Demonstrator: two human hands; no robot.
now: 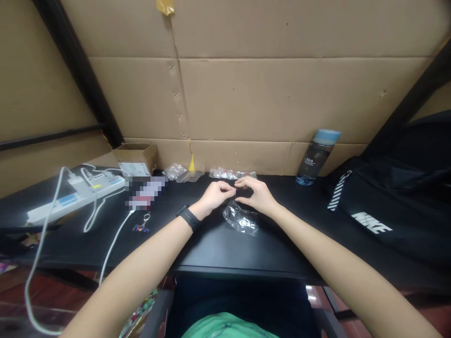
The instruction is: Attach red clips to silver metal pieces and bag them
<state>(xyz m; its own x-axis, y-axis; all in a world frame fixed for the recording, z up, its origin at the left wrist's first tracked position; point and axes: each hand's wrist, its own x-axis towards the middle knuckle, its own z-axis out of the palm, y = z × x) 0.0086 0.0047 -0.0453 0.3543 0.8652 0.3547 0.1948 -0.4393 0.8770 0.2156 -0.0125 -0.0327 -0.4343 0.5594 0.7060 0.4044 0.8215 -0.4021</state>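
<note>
My left hand (216, 195), with a dark watch on the wrist, is closed in a pinch. Something small sits at its fingertips, too tiny to make out. Facing it, my right hand (259, 193) has its thumb and fingers curved but apart, the tips close to the left fingertips. Just below both hands lies a crumpled clear plastic bag (243, 221) on the black table (225, 253). Behind the hands, against the cardboard wall, is a row of clear plastic packets (232, 173) with small red bits. More crumpled clear plastic (176, 172) lies to their left.
A water bottle (315, 159) with a blue lid stands at the back right, beside a black bag (387, 206). On the left are a white power strip (70, 202) with cables, a small cardboard box (139, 157), a blurred-out object (146, 192) and a key-ring charm (141, 227).
</note>
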